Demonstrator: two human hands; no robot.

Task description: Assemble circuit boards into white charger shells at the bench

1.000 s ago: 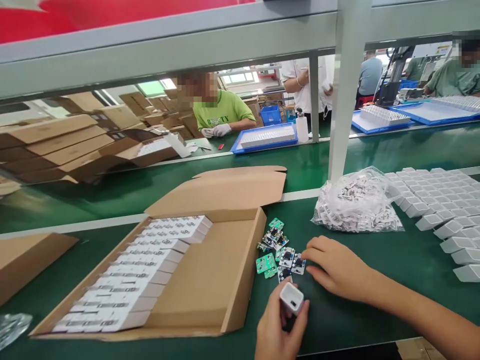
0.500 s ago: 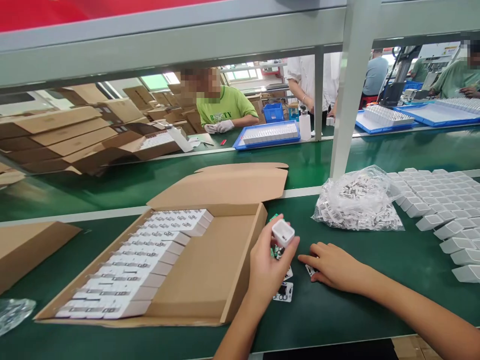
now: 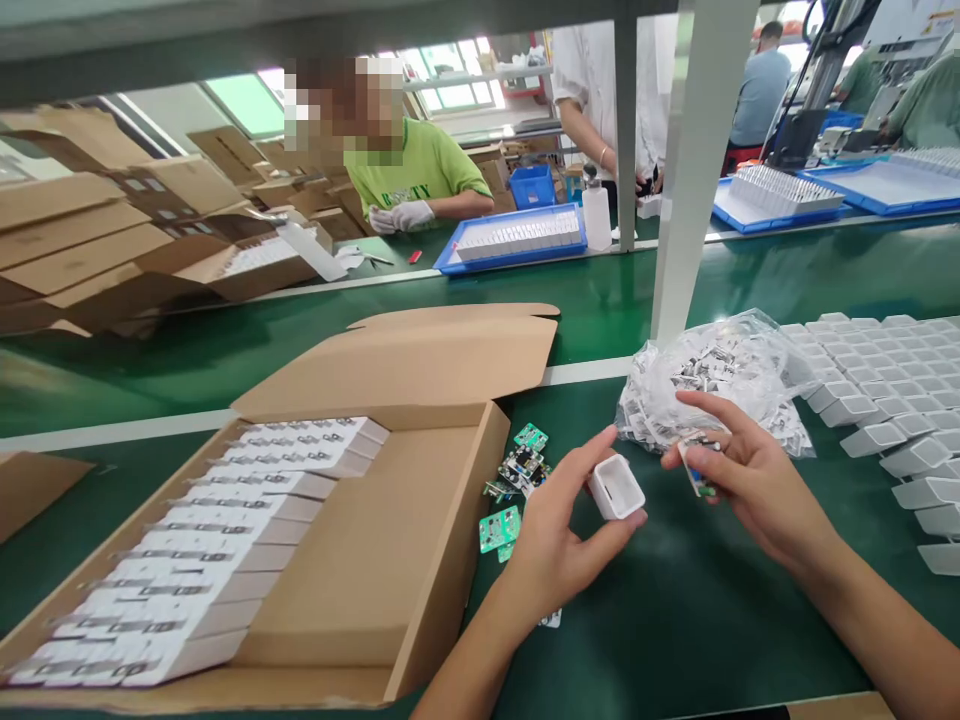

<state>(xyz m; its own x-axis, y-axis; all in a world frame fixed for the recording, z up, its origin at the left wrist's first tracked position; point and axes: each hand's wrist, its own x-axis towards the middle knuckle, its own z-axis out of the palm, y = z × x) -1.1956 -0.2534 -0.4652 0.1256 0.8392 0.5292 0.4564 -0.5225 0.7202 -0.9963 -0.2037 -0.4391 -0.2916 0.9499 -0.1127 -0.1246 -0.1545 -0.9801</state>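
Between the thumb and fingers of my left hand [image 3: 559, 530] is a white plastic charger housing [image 3: 617, 488], its open end tilted up toward me. My right hand [image 3: 757, 475] pinches a small circuit board [image 3: 697, 468] with components on it, a short way to the right of the housing and apart from it. The right index finger is stretched out above the board. Loose circuit boards [image 3: 499, 528], some showing green undersides, lie in a pile on the green table beside my left hand, which partly covers them.
An open cardboard box [image 3: 420, 530] on the left holds rows of white housings [image 3: 202, 540]. A clear bag of small parts [image 3: 712, 385] lies beyond my hands. Rows of empty housings [image 3: 892, 400] stand at right. A metal post [image 3: 679, 170] rises behind the bag. Co-workers are across the line.
My right hand has lifted a circuit board off the table and brought it up near the housing. My left hand with the housing has shifted right. The view has tilted and moved.
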